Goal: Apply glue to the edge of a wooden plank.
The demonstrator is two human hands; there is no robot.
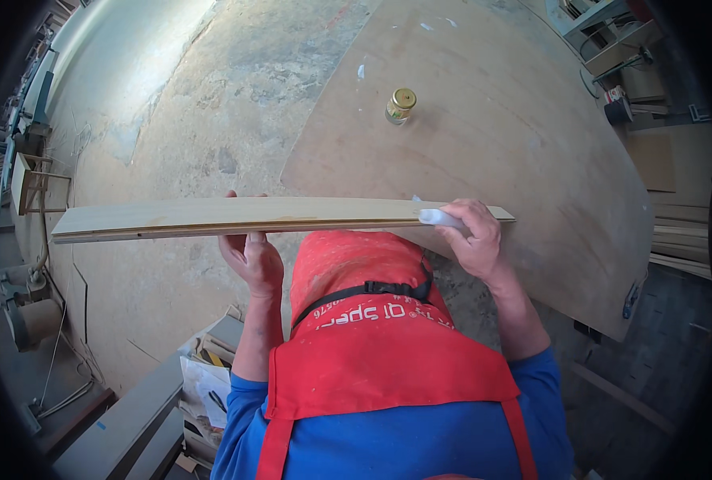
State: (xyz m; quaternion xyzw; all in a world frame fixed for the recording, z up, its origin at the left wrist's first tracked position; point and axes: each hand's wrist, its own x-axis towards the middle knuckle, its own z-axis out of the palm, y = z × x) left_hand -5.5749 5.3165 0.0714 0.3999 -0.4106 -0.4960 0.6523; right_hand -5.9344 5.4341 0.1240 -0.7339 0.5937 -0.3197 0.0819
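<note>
A long, pale wooden board (236,212) stretches crosswise in front of me, its layered front edge turned toward me. My left hand (254,260) grips it left of the middle, with the thumb at the near edge and fingertips showing past the far side. Near the board's right end, my right hand (474,240) closes around a white, soft-looking roll (440,218). That roll lies against the board's top and near edge; whether it is cloth or paper I cannot tell. Part of the right-hand fingers is hidden.
A glass jar with a gold lid (402,106) stands on a large brown sheet (484,120) beyond the board. A grey motor-like machine (32,312) is at the left. Stacked boards (680,236) lie at the right. Tools and papers rest on a bench (204,384) at lower left.
</note>
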